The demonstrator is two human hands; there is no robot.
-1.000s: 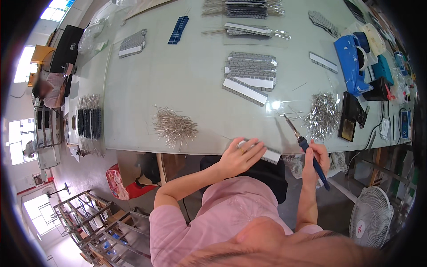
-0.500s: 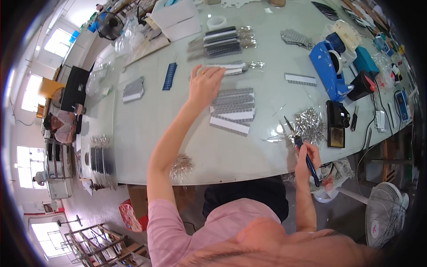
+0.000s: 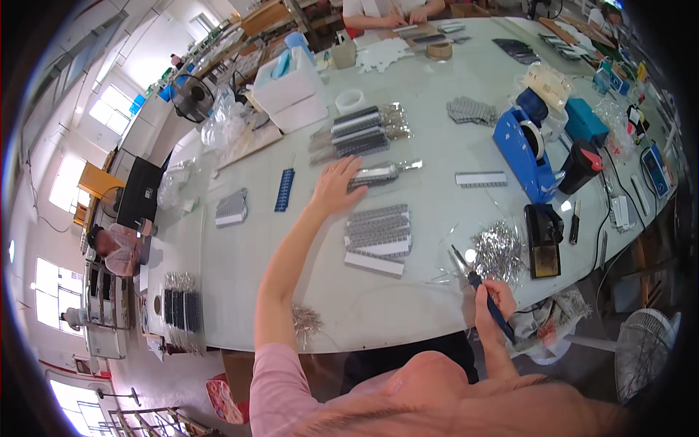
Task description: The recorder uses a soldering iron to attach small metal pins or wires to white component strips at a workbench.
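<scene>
One bundle (image 3: 378,173) of strips on the surface (image 3: 422,317), left end hidden under the left hand (image 3: 336,188); thumb apart from the other fingers there, but hard to say whether pinching or merely touching. Nearer, a stack (image 3: 377,227) of grey and white strips. In the right hand (image 3: 502,299), fingers closed around the handle of an iron (image 3: 475,280), some fingertips hidden, tip near a wire pile (image 3: 499,249). Another wire heap (image 3: 307,321) partly behind the left forearm. Across the surface, a co-worker (image 3: 393,9), cut off by the upper edge.

Iron (image 3: 497,315) dk blu; strips (image 3: 377,231) gry/wht; dispenser (image 3: 523,162) blu.
</scene>
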